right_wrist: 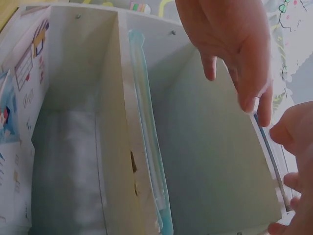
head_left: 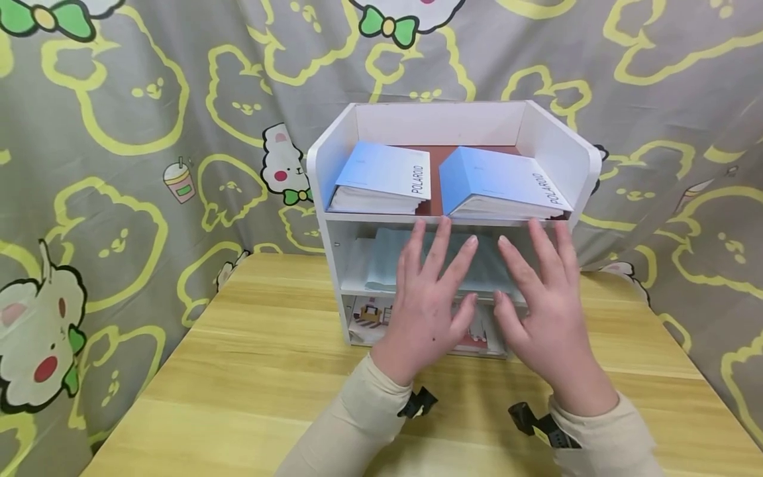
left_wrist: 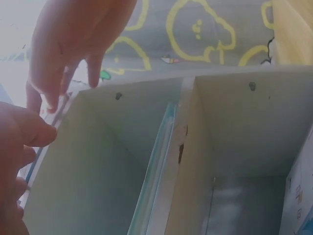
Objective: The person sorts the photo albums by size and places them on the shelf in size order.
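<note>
Two blue-and-white POLAROID albums, one on the left (head_left: 384, 169) and one on the right (head_left: 503, 182), lie on the top level of a white shelf unit (head_left: 438, 124). My left hand (head_left: 424, 308) is spread in front of the unit, its fingertips near the top board's front edge below the left album. My right hand (head_left: 548, 315) is likewise spread, below the right album. Neither hand holds anything. Whether any fingertip touches the board or an album, I cannot tell. A thin pale-teal layered item (left_wrist: 159, 166) lies flat on the middle level, partly hidden by my hands.
On the bottom level are flat printed items (right_wrist: 22, 73) with coloured pictures. The unit stands on a wood-grain table (head_left: 238, 377). A grey curtain (head_left: 226, 132) with yellow cartoon outlines hangs behind and at both sides.
</note>
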Tool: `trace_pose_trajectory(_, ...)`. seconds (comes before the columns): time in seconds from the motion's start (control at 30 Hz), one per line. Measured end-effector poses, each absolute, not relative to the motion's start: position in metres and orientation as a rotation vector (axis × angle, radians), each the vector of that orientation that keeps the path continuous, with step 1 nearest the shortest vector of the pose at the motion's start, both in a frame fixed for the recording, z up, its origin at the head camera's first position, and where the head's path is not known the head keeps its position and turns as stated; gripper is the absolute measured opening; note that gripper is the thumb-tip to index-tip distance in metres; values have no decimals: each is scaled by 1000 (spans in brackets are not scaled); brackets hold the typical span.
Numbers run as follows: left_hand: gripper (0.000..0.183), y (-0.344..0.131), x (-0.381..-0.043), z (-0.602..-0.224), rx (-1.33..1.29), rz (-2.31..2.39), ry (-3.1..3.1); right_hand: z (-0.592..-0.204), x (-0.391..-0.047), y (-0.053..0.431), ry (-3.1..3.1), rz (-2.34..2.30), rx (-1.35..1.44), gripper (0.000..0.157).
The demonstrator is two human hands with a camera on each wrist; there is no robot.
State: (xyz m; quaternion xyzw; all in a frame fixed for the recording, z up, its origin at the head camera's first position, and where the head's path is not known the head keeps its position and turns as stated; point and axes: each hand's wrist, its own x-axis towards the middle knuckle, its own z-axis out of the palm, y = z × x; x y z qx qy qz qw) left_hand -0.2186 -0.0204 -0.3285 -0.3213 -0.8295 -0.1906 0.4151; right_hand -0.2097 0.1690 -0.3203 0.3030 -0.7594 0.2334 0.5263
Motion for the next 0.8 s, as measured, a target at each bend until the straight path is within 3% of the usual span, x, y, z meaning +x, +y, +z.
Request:
trace_pose_trajectory(0.63, 71, -27, -219, -326, -793, -432, -2124, -324, -216, 176, -1915, 438, 698, 51)
trace_pose_trajectory(0.8, 74, -41, -218, -326, -777, -452, -2140, -326, -220, 184, -1927, 487, 705, 59)
